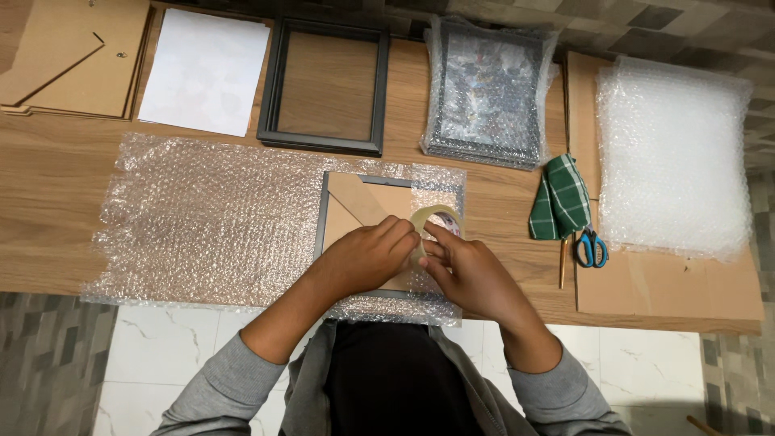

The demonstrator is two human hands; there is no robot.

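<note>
Head view: both hands (420,262) pinching tape roll (432,226).

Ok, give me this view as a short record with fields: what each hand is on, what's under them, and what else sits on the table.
left hand: left hand grips the roll of tape
right hand: right hand fingers pinch at the roll's edge
under the hands: picture frame, back side up, lying on a sheet of bubble wrap
back row: backing boards, white paper, empty dark frame, wrapped frames
right side: bubble wrap stack on cardboard, green checked cloth, blue-handled scissors
surface: wooden table
</note>
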